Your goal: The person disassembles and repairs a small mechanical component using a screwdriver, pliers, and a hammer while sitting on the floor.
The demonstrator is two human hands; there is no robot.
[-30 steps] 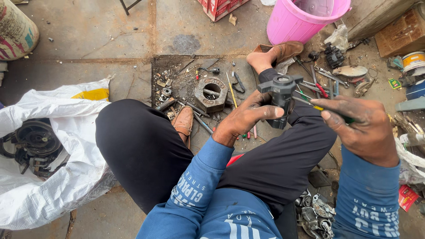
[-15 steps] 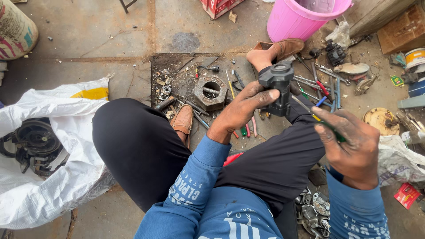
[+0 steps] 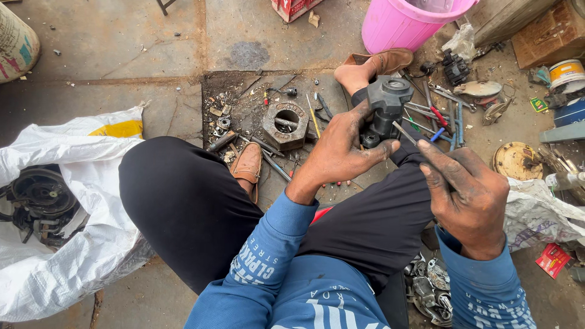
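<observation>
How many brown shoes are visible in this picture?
2. One brown shoe lies by the bent knee, near the dark mat. The other brown shoe is on the outstretched foot, below the pink bucket.

Black cast metal part [image 3: 385, 109], greasy, cylindrical top, is held upright over the right knee. A thin metal screwdriver shaft [image 3: 404, 133] is angled against its lower right side.

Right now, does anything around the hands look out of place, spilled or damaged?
Nothing looks broken. The left hand grips a black metal part and the right hand holds a thin tool against it. Loose tools lie scattered on the dirty floor, and both hands are grease-stained.
</observation>
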